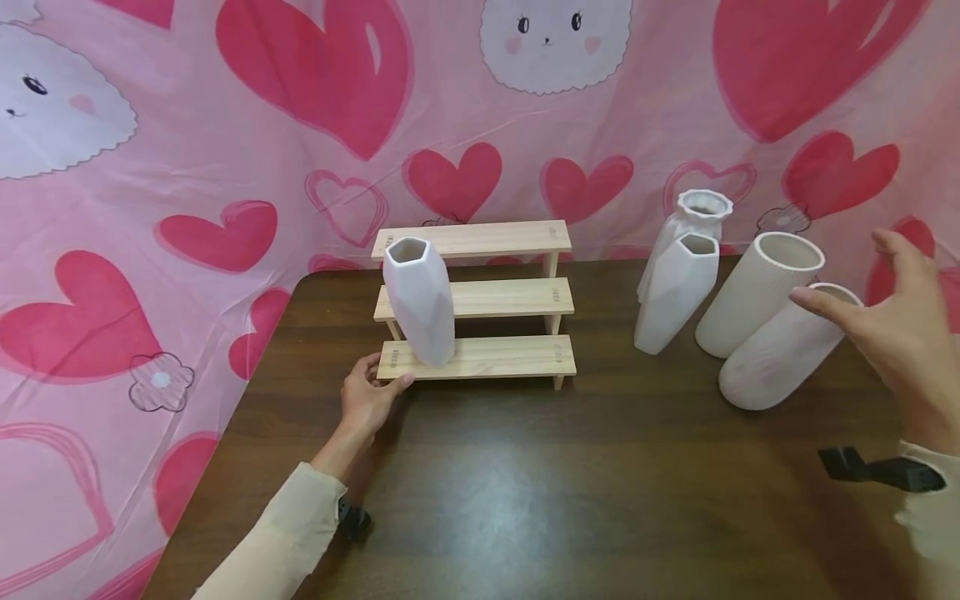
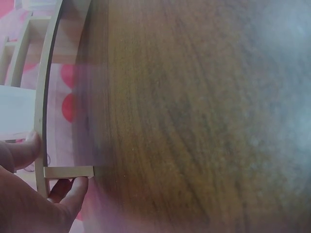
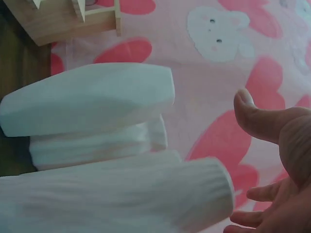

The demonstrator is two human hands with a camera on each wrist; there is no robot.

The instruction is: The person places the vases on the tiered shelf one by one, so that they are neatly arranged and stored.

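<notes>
My left hand [image 1: 367, 396] grips the near left corner of a three-tier wooden display stand [image 1: 506, 357]. In the left wrist view the thumb lies against the bottom shelf, with fingers at the stand's leg [image 2: 68, 172]. A white faceted vase [image 1: 422, 304] stands on the left part of that lowest shelf. On the right, my right hand [image 1: 903, 333] is held with thumb and fingers spread, beside the mouth of a white rounded vase [image 1: 780, 358]. The right wrist view shows nothing between its fingers; a pale textured vase [image 3: 146, 196] reaches close to the fingertips.
Behind the rounded vase are a cream cylindrical vase [image 1: 757, 292], another faceted vase [image 1: 677, 292] and a vase with a wavy rim [image 1: 705, 204]. All stand on the dark wooden table [image 1: 480, 483]. A pink heart-patterned cloth [image 1: 450, 100] hangs behind and at the left.
</notes>
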